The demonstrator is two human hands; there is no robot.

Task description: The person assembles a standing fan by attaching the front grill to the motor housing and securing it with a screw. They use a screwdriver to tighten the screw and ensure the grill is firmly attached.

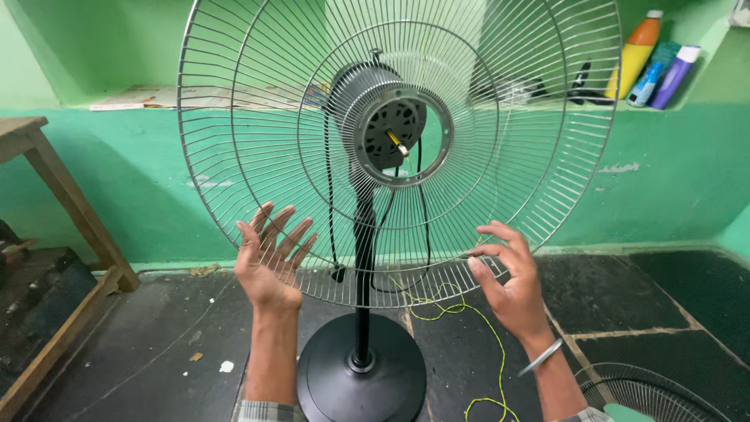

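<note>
— What does the head view show of the hands?

— Both are raised in front of a pedestal fan. The left hand (269, 258) is open, fingers spread, palm turned toward the wire grille (258, 156), just at its lower edge; whether it touches the wires I cannot tell. The right hand (508, 277) is half curled, its fingertips (486, 233) at the lower right rim of the grille, thumb and forefinger seeming to pinch a wire there.

— And the fan itself?

— It stands upright on the dark stone floor (656, 305), on a round black base (359, 383) with a black pole (362, 258). Only the rear grille is mounted (no blades on the shaft), so the grey motor (379, 117) sits bare in the middle, a black cable (330, 203) hanging behind.

— Anything nearby?

— A thin yellow cord (476, 320) trails over the floor beside the base. Another wire grille (648, 391) lies at bottom right. Bottles (652, 59) stand on a green wall shelf, and a wooden table (47, 180) is at left.
</note>
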